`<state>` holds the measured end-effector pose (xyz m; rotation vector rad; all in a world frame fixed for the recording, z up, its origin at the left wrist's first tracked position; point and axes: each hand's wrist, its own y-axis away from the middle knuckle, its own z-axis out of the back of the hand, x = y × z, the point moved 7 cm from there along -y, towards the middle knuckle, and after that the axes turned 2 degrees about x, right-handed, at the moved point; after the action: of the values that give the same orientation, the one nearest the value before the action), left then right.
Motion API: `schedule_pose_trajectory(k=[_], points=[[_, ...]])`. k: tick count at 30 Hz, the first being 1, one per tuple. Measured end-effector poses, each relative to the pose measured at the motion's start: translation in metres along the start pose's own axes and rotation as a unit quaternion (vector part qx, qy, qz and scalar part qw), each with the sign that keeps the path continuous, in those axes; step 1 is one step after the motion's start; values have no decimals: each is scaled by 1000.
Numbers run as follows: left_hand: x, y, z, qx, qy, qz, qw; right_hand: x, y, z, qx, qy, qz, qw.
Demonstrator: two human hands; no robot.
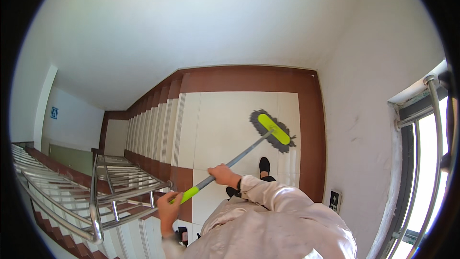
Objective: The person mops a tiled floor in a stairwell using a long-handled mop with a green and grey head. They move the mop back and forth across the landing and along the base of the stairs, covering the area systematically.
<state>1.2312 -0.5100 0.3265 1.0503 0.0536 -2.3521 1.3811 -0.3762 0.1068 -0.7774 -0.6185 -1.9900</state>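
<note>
A flat mop with a grey fringed pad and a lime-green head (274,128) lies on the cream floor tiles of a stair landing (230,129). Its grey pole slants from the head down to the lower left. My right hand (222,175) is closed round the middle of the pole. Near the end of the pole, my left hand (169,207) grips the lime-green handle sleeve (187,196). The mop head is beyond my shoes (264,166), towards the upper right.
Stairs (151,129) descend at the left beside a stainless-steel railing (95,201); more steps show at lower left. White walls (222,21) bound the landing, edged with brown tiles (312,144). A window with metal bars (435,144) is at the right, near a wall sign (335,201).
</note>
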Motion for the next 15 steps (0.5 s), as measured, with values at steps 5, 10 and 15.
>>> schedule_pose_trajectory(k=[5,10,15], points=[[-98,-52,-130,149,-64,-61,985,-139,83,84,-111,30,-81,990],[-170,-77,-198,200,-60,-122,970,-231,143,143,-174,74,-197,962],[-175,-86,-154,90,-66,-98,989,-215,99,143,-125,66,-136,981]])
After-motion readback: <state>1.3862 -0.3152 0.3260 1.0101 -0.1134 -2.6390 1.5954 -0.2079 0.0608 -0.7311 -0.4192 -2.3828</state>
